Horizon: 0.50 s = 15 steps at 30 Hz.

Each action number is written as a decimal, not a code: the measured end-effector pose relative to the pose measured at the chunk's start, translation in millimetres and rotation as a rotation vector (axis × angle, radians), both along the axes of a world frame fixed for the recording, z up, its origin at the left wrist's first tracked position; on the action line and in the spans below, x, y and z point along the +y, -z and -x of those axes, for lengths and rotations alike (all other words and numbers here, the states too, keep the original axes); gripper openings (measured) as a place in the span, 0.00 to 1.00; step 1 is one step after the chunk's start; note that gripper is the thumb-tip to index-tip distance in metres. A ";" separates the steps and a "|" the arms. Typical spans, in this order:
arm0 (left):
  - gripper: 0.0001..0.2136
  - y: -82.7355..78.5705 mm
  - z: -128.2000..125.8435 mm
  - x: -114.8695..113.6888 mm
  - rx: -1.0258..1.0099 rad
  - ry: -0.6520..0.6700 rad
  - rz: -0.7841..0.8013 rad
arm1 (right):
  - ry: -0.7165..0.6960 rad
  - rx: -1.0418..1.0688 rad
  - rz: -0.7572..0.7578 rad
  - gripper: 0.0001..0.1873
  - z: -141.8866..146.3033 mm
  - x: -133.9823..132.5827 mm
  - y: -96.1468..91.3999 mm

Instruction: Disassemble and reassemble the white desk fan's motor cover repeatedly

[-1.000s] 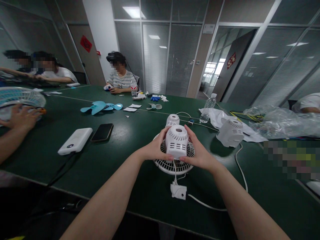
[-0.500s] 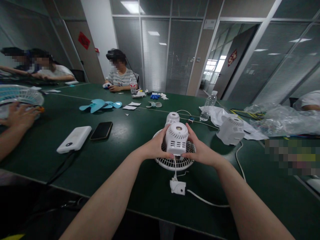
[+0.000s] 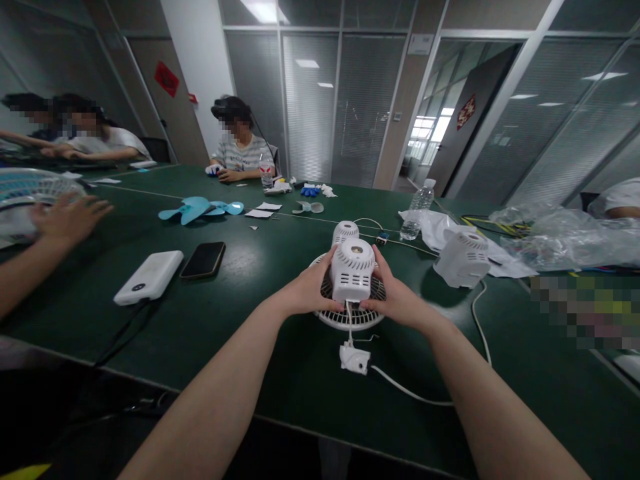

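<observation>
Between my two hands is a white vented fan motor housing (image 3: 353, 263), its rounded top facing up. My left hand (image 3: 314, 288) is closed round its left side, and my right hand (image 3: 393, 290) grips its right side. Under the housing lies a round white fan grille (image 3: 350, 321), partly covered. A white cable runs from the housing's near side down to a small white box (image 3: 355, 359) lying on the table. Just behind stands a second white vented housing (image 3: 345, 231), partly hidden.
On the green table (image 3: 240, 320) lie a phone (image 3: 203, 260), a white power bank (image 3: 149, 277) and blue fan blades (image 3: 193, 210). Rightward are another white housing (image 3: 463, 260), a water bottle (image 3: 418, 207) and plastic bags (image 3: 555, 233). A co-worker's hand (image 3: 70, 217) is at far left.
The housing, grille and small box have shifted slightly away from me, with both hands still on the housing. The co-worker's hand at the left has moved rightward, its fingers stretched out.
</observation>
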<state>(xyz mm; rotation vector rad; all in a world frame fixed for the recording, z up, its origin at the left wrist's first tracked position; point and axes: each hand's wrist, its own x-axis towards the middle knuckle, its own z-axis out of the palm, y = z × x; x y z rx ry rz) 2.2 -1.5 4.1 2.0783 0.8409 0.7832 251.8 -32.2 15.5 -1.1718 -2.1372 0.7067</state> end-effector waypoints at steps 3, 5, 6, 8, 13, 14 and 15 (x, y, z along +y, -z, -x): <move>0.58 1.4 -0.8 1.2 0.013 -0.026 -0.014 | -0.011 0.032 0.006 0.62 -0.2 0.0 0.2; 0.58 2.3 -0.8 2.2 -0.003 -0.011 -0.021 | -0.008 0.043 0.013 0.61 -0.7 -0.7 0.0; 0.58 2.7 -0.6 2.7 -0.015 0.005 -0.021 | -0.011 0.046 0.015 0.60 -1.0 -1.0 -0.1; 0.57 3.0 -0.1 3.3 -0.030 0.029 -0.012 | -0.029 0.055 0.011 0.60 -2.1 -1.2 -0.3; 0.56 1.4 0.0 2.6 -0.004 -0.017 0.046 | 0.037 0.024 -0.011 0.61 -5.0 1.6 1.0; 0.56 1.0 0.0 2.2 0.003 -0.024 0.052 | 0.052 0.006 -0.009 0.61 -5.4 2.2 1.3; 0.56 0.8 0.0 1.7 0.003 -0.028 0.056 | 0.059 -0.007 -0.007 0.61 -5.6 2.7 1.4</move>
